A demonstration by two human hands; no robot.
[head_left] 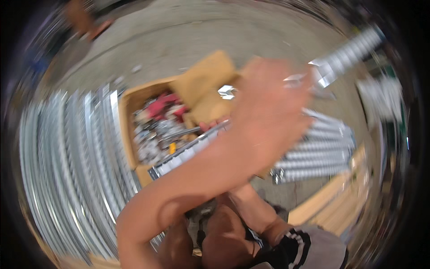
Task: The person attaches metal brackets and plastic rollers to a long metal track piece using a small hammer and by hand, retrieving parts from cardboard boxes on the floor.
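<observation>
A long silver metal rail [190, 152] with a notched pattern runs diagonally from the cardboard box toward the upper right. Its far section [347, 56] appears in line beyond my hands. My left arm crosses over the rail, and my left hand [275, 101] is above it, smeared by motion, its fingers not readable. Beneath that arm, my right hand [214, 124] shows only fingertips curled over the rail's edge; the rest is hidden. A thin grey rod [183, 132] lies beside those fingertips. A small shiny metal piece [227, 92] shows against the box flap.
An open cardboard box [127, 121] holds mixed small metal parts and red pieces. Many long metal rails [67, 170] lie side by side at the left. Another stack of rails [320, 150] is at the right, near wooden boards [336, 193]. Someone's foot [101, 30] is at the upper left.
</observation>
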